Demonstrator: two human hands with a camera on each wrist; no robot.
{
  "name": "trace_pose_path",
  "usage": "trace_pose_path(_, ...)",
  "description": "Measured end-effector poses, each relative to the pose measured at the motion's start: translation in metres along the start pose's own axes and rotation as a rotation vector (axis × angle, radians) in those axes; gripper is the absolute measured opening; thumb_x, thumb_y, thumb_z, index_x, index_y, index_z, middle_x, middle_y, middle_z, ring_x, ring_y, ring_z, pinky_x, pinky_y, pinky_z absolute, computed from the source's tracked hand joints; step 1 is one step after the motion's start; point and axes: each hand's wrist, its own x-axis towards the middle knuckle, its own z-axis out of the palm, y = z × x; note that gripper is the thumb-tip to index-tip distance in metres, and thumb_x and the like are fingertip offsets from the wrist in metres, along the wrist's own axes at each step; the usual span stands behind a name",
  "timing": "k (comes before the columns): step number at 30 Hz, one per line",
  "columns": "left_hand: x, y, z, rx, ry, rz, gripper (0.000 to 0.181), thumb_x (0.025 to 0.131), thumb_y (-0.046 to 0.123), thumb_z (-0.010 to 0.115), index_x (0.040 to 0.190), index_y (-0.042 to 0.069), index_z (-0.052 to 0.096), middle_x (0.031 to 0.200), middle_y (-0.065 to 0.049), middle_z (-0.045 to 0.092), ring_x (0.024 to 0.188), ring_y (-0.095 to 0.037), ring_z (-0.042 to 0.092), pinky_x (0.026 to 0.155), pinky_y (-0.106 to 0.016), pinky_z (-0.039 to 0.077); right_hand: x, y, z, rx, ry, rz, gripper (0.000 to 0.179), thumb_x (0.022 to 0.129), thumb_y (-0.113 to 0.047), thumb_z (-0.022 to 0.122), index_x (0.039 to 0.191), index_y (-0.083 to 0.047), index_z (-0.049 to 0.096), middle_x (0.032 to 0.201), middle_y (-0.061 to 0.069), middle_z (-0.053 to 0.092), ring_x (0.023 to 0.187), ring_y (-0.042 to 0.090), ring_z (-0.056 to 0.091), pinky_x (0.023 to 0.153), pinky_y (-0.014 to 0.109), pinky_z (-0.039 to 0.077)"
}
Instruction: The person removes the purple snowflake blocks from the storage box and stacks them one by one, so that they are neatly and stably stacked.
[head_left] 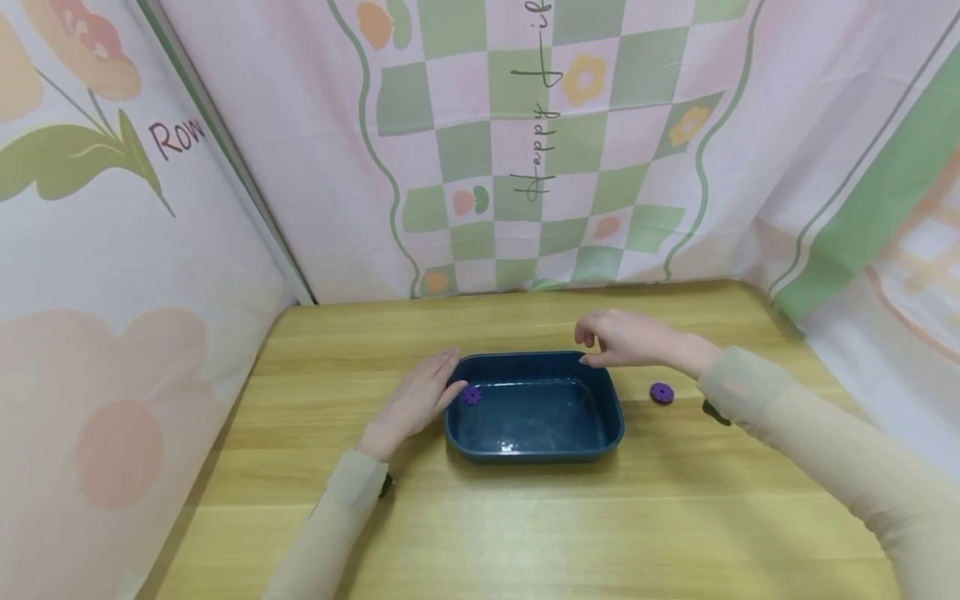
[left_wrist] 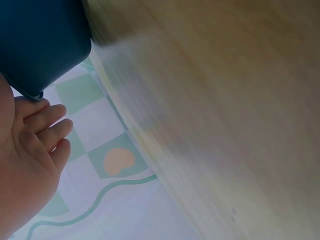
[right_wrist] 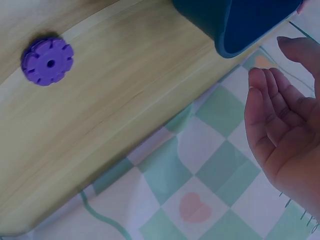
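Observation:
A dark blue rectangular bin stands on the table, with a purple notched disc inside at its left end. My left hand is at the bin's back left corner, its fingers along the outside and its thumb by the rim. Whether it bears on the rim I cannot tell. Over the back right corner is my right hand, fingers loosely bent and thumb apart, with nothing between them. Another purple notched disc lies on the table right of the bin; its edge looks doubled in the right wrist view.
The wooden table runs back to a hanging cloth with green checks and flowers. More printed cloth hangs at the left and right. Each wrist wears a dark strap or device below the sleeve.

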Motion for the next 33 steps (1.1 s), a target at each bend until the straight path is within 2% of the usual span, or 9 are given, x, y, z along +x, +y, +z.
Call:
trace_pose_path(9, 0.0, 0.0, 0.0, -0.001, -0.017, -0.009, 0.06, 0.107, 0.041, 0.04, 0.151, 0.001, 0.038, 0.156, -0.018, 0.041, 0.147, -0.032, 0.038, 0.123, -0.047, 0.033, 0.021, -0.013, 0.009, -0.013, -0.024, -0.05, 0.025, 0.085, -0.022, 0.076, 0.102, -0.006, 0.067, 0.091, 0.004, 0.068, 0.07, 0.007, 0.056, 0.064, 0.023, 0.052)
trace_pose_path(23, 0.0, -0.001, 0.0, -0.014, 0.009, 0.007, 0.058, 0.106, 0.038, 0.042, 0.149, -0.001, 0.04, 0.155, -0.019, 0.043, 0.145, -0.034, 0.041, 0.122, -0.048, 0.034, 0.048, -0.036, 0.02, -0.017, -0.089, -0.104, 0.031, 0.085, -0.027, 0.077, 0.108, -0.007, 0.067, 0.097, 0.003, 0.068, 0.073, 0.007, 0.058, 0.068, 0.025, 0.054)
trace_pose_path(33, 0.0, -0.001, -0.002, -0.014, -0.01, -0.008, 0.06, 0.107, 0.039, 0.041, 0.151, 0.0, 0.037, 0.156, -0.019, 0.042, 0.145, -0.034, 0.04, 0.124, -0.046, 0.032, 0.064, -0.046, 0.033, -0.047, -0.106, -0.099, 0.031, 0.085, -0.031, 0.077, 0.107, -0.011, 0.068, 0.099, 0.002, 0.067, 0.081, 0.01, 0.06, 0.073, 0.029, 0.056)
